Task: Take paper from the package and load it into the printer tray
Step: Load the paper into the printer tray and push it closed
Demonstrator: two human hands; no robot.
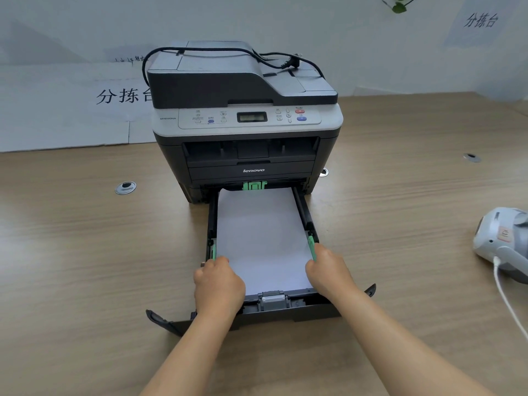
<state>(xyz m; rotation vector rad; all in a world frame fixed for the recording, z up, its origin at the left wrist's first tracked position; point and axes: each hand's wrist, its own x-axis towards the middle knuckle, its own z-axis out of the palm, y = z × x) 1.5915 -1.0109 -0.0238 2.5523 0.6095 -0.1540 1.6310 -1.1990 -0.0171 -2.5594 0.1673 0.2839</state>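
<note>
A grey and black printer (245, 115) stands on the wooden table, its black paper tray (303, 308) pulled out toward me. A stack of white paper (263, 238) lies flat inside the tray between the green side guides (312, 248). My left hand (218, 284) rests on the paper's near left corner, fingers curled at the left guide. My right hand (328, 274) sits on the near right corner, fingertips against the right green guide. No paper package is in view.
A white handheld device (503, 241) with a white cable lies at the right edge of the table. Round cable grommets (125, 187) are set in the tabletop. A black power cord (200, 52) is coiled on the printer's top. White boards lean behind it.
</note>
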